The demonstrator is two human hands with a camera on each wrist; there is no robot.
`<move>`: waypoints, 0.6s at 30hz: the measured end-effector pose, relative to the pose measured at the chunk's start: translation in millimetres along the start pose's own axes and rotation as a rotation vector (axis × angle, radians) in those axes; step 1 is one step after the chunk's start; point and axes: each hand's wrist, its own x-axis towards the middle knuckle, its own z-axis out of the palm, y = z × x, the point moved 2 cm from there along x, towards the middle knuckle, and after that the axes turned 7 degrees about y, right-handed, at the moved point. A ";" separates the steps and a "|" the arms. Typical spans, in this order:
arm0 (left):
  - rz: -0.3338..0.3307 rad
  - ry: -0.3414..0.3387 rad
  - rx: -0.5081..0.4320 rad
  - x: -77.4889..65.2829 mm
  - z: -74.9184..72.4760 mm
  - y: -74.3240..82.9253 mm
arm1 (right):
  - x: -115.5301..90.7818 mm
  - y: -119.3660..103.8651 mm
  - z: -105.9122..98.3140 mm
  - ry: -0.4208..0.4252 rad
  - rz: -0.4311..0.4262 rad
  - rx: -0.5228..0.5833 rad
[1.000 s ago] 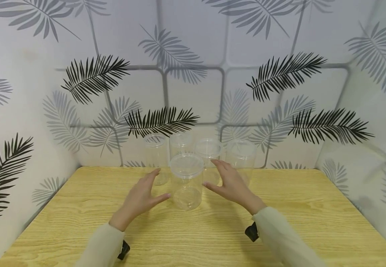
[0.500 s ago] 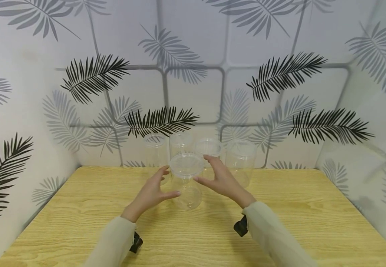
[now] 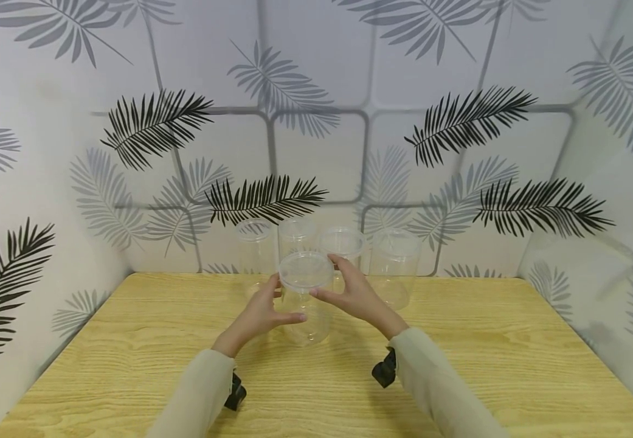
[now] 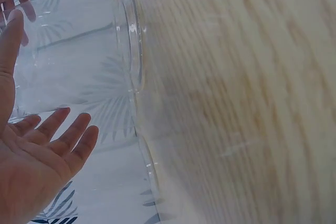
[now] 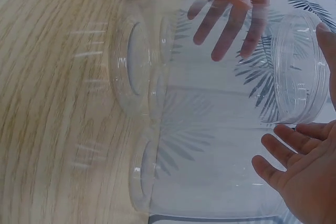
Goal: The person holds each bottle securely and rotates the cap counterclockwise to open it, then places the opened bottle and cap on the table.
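Observation:
A clear plastic jar (image 3: 316,319) with a transparent lid (image 3: 306,271) stands upright at the table's middle. My left hand (image 3: 259,313) holds its body from the left, thumb across the near side. In the left wrist view the thumb and index fingertip meet the jar (image 4: 73,56), while the other fingers spread away from it. At the upper right, my right hand (image 3: 356,296) pinches the lid's rim, thumb in front and fingers beyond. The right wrist view shows the lid (image 5: 302,77) between thumb and index finger. What the jar might contain does not show; it looks see-through throughout.
Behind the jar, several similar clear lidded jars stand in a row, among them a left one (image 3: 256,252) and a right one (image 3: 395,267). They are close to the leaf-patterned wall (image 3: 316,158) at the back edge of the wooden table (image 3: 316,389).
Both hands have come inward from either side of the front jar until they touch it, the left at the body and the right at the lid. The jars have stayed in place.

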 end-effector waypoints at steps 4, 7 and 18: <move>-0.004 -0.005 0.009 1.5 2.4 -0.6 | 0.3 0.8 0.8 -0.002 0.009 0.036; -0.017 -0.005 0.004 1.8 2.9 -0.2 | 0.7 1.7 1.6 -0.003 -0.002 0.068; -0.023 -0.024 -0.056 2.3 4.0 -3.0 | -0.2 1.0 1.8 -0.001 -0.025 0.092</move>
